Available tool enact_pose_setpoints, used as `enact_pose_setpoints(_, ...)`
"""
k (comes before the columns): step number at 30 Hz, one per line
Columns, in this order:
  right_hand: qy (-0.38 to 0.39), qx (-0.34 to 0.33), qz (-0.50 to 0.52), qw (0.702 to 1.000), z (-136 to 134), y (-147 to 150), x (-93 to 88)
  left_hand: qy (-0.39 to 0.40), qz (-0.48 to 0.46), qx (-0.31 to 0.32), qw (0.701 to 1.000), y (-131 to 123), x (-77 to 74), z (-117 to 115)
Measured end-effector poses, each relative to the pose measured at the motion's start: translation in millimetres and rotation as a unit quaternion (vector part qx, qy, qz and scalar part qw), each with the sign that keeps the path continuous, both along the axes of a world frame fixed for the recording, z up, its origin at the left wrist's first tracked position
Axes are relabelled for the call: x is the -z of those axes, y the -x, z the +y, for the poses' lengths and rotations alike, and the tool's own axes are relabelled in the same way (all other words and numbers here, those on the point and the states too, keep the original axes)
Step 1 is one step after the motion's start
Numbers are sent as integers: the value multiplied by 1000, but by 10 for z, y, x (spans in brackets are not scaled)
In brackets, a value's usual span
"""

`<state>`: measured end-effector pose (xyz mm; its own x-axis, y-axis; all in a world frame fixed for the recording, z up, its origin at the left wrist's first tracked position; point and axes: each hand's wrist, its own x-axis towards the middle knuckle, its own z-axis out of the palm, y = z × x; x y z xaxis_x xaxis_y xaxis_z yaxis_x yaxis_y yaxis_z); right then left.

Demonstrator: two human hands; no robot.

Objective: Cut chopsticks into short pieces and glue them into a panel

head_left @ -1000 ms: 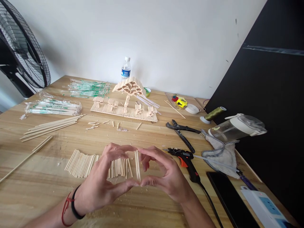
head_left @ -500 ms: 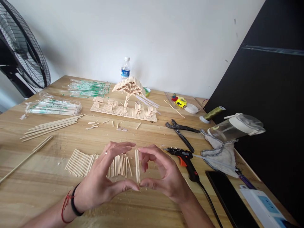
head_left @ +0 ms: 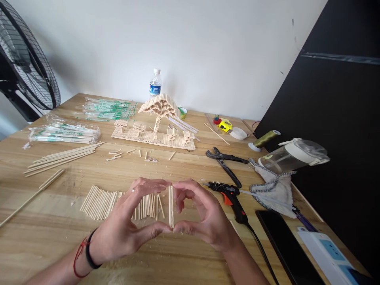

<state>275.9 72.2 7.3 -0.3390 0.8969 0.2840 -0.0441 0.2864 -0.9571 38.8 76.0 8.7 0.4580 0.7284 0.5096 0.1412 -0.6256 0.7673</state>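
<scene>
Between my two hands, a short pair of pale wooden sticks [head_left: 171, 206] stands side by side, pinched at both ends. My left hand [head_left: 130, 217] has its fingertips at the top and its thumb at the bottom end. From the other side my right hand [head_left: 204, 217] grips the same ends with fingers and thumb. Behind my left hand lies a row of short cut sticks [head_left: 99, 202], partly hidden by it. Right of my right hand rests a black glue gun [head_left: 231, 196] with an orange trigger.
A stick-built model with a tree [head_left: 154, 136] stands at the back, near a water bottle [head_left: 155, 83]. Long sticks [head_left: 62, 158] and bagged sticks [head_left: 65, 132] lie left. Pliers [head_left: 227, 162], a phone [head_left: 286, 245], a power strip [head_left: 323, 253] and a jug [head_left: 293, 154] sit right.
My left fingertips and thumb have closed in on the stick pair's ends, now meeting the right hand's. The view has shifted slightly.
</scene>
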Motion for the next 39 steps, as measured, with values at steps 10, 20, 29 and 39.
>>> enact_pose_setpoints(10, 0, 6, 12, 1000, 7, 21, 31, 25, -10, -8, 1000, -12, 1, -10)
enact_pose_setpoints(20, -11, -2, 25, 1000, 1, 18, 72, 28, -20, -29, 999, -32, -40, -21)
enact_pose_setpoints(29, -25, 7, 2, 1000, 1, 12, 22, 30, -22, -30, 999, -36, -30, -22)
enact_pose_setpoints(39, -32, 12, -9, 999, 1, 11, 28, 37, -28, -35, 998, -28, 0, -37)
